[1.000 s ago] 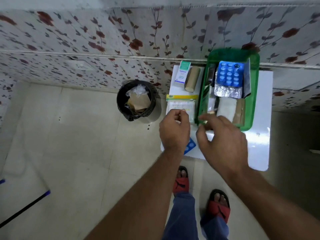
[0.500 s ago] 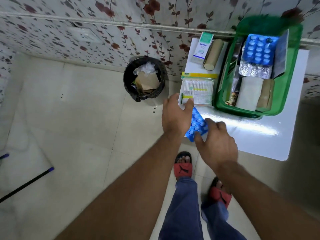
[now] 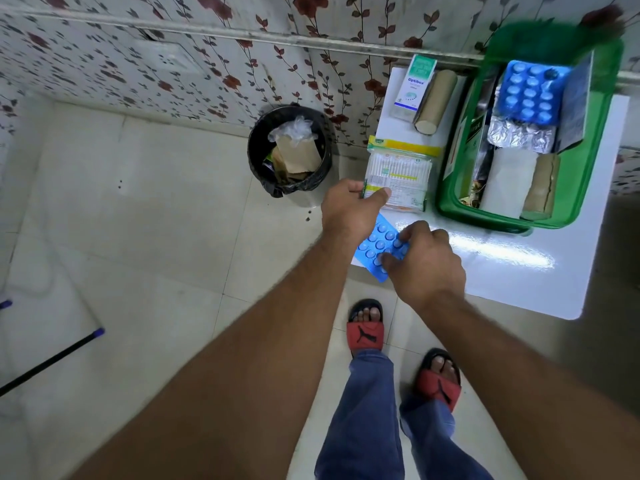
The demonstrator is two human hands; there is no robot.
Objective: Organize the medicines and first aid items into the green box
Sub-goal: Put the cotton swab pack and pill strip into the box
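Observation:
The green box [image 3: 585, 188] stands at the back right of the white table [image 3: 519, 271], holding a blue blister pack [image 3: 530, 93], a silver foil strip [image 3: 519, 136], a white pad and a brown roll. Left of the box lies a clear packet of cotton swabs [image 3: 401, 174]; my left hand [image 3: 349, 211] pinches its near left corner. A second blue blister pack [image 3: 377, 245] lies at the table's near left corner, and my right hand [image 3: 422, 261] has its fingertips closed on it. A white Optibex carton [image 3: 414, 88] and a brown bandage roll [image 3: 437, 100] lie at the back.
A black waste bin [image 3: 289, 150] with paper and plastic stands on the floor left of the table, against the floral wall. A dark stick [image 3: 52, 360] lies on the tiles at far left. My feet in red sandals [image 3: 365, 330] are under the table's near edge.
My right hand has come back from the green box's front edge to the blue blister pack at the table corner. My left hand moved onto the swab packet's corner. The view has shifted left.

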